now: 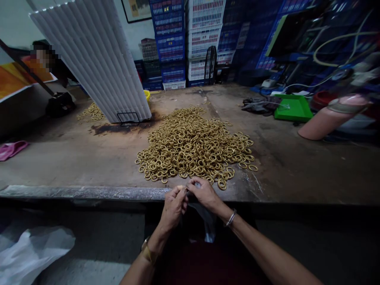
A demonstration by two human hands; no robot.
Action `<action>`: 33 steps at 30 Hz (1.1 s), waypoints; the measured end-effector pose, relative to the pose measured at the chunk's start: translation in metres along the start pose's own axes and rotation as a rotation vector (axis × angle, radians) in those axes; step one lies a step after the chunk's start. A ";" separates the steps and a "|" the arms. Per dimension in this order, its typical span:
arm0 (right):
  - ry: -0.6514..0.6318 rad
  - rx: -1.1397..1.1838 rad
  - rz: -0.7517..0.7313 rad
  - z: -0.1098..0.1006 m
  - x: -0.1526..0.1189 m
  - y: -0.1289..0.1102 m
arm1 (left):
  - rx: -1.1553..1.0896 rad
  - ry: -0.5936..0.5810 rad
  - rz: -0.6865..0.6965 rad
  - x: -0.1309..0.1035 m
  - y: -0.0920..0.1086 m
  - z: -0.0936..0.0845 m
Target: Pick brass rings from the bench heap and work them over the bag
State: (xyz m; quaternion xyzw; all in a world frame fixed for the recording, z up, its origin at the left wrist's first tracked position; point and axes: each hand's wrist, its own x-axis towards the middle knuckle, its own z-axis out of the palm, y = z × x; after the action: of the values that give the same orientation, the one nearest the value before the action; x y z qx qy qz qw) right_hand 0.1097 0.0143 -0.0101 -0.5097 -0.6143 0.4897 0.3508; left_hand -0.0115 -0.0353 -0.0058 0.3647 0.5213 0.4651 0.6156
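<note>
A wide heap of brass-coloured rings (192,146) lies on the wooden table (118,158). Just in front of the heap, at the table's front edge, my two hands meet. The fingers of my left hand (174,206) are pinched together, a watch on that wrist. My right hand (204,193), with a silver bracelet (230,217) on its wrist, is closed with thumb and forefinger touching the left fingertips. Whatever lies between the fingertips is too small to make out. Below the hands, a clear plastic bag (208,221) hangs over my lap.
A tall ribbed white panel (95,59) leans at the back left, with more rings (92,113) behind it. To the right are a green tray (292,107) and a pink cylinder (329,118). Stacked crates (204,39) stand behind. A person (49,59) is at far left.
</note>
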 end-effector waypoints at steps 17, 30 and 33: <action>-0.002 -0.442 -0.247 -0.003 -0.009 0.009 | -0.126 0.000 0.024 0.000 0.001 0.000; -0.113 -0.682 -0.282 -0.002 -0.011 0.007 | 0.013 0.027 0.094 -0.002 0.000 -0.002; -0.149 -0.626 -0.284 -0.005 -0.009 0.005 | -0.029 -0.007 0.075 -0.003 0.000 -0.005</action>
State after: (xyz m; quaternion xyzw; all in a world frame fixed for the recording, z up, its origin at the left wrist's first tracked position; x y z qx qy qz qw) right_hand 0.1180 0.0069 -0.0132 -0.4648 -0.8233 0.2600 0.1962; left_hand -0.0167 -0.0386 -0.0058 0.3769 0.4983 0.4941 0.6046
